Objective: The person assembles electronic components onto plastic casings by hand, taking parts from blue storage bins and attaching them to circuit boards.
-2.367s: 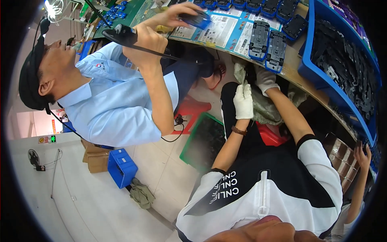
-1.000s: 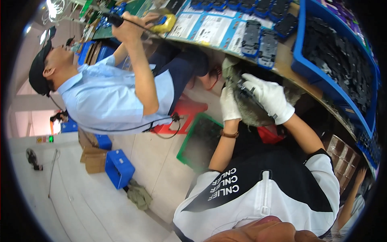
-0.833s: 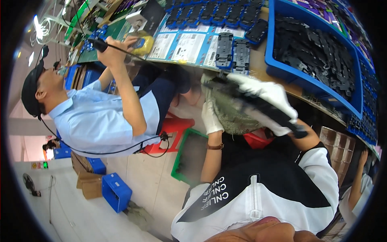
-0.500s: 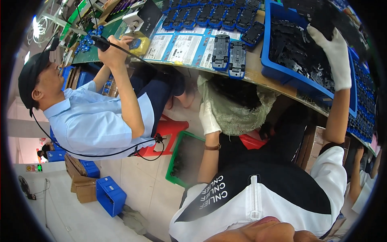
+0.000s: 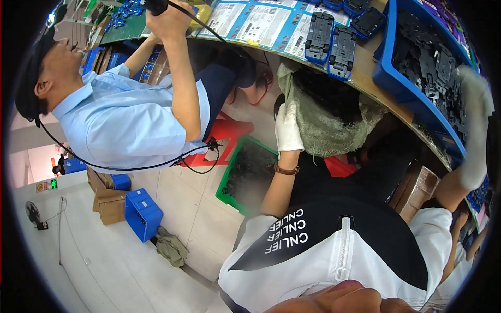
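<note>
My left hand [image 5: 288, 128], in a white glove, grips the left edge of a grey-green woven sack [image 5: 331, 140] below the table edge. The sack's mouth hangs open, and its inside is dark. A small dark shape shows beside the fingers; I cannot make it out. My right hand [image 5: 475, 94], also gloved, is smeared by motion over the right side of a blue bin [image 5: 389, 73]. Flat black plastic parts [image 5: 430, 62] fill that bin. Whether the right fingers hold anything does not show.
Blue toy car bodies with dark undersides [image 5: 343, 52] lie on printed sheets [image 5: 261, 23] along the table. At left sits a person in a light blue shirt [image 5: 135, 125], holding a black corded tool. A green crate [image 5: 224, 188] and red stool [image 5: 229, 133] stand on the floor.
The view has shifted, so table and bin sit differently in the picture. My right hand has moved from the bin's far end toward its near right side; the black piece it held no longer shows.
</note>
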Demonstrator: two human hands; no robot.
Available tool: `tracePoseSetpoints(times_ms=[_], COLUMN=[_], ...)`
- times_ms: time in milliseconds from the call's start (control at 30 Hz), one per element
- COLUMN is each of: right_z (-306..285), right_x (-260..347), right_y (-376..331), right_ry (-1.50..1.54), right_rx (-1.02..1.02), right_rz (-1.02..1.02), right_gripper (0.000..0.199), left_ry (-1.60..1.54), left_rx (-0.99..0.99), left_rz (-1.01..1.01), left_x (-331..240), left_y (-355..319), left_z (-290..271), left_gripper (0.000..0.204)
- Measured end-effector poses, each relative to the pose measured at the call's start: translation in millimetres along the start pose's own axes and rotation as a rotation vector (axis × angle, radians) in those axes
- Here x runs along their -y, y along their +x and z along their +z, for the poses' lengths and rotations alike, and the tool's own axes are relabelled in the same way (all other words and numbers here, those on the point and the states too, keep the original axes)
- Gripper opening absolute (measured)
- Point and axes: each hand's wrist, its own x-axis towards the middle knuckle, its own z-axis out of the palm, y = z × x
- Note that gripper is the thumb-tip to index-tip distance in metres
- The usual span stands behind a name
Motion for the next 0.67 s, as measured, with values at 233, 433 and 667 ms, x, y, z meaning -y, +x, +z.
tracePoseSetpoints(times_ms=[233,433,667], right_z=[257,467,470], right_x=[-6,-85,-95], right_y=[-103,-169,-131], right_ry=[-0.059,-0.639,-0.299], right_rx=[0.747,0.546,0.629], right_rz=[-0.141,-0.099,-0.051], right_gripper=[0.055,0.043,0.072], left_ry=[-0.102,-0.102,-0.085], left_rx=[0.083,0.095,0.158], left_rz=[-0.075,-0.036,-0.02], left_x=[-14,22,13], left_y=[-2,6,17], left_z=[6,7,8], left_gripper=[0.047,0.014,0.025])
